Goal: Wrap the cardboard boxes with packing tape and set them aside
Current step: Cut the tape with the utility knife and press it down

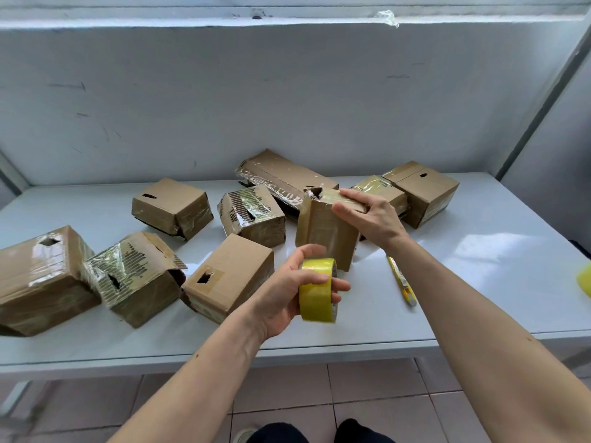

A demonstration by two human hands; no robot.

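Left of both hands, taped cardboard boxes (41,279) lie scattered on the white table (479,282), their wrap crinkled and glossy. The left hand (294,292) curls round a yellow tape roll (318,290) — held upright, just below the upright box (326,231). That box stands on end, brown and tape-slick, its top edge gripped by the right hand (367,215). A yellow utility knife (401,284) lies between the forearms — untouched.

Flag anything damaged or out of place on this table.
Several cardboard boxes have ragged holes torn in their tops, such as the plain one by the left hand. The box left of it is crumpled, with a flap lifting. A tape scrap hangs from the upper ledge.
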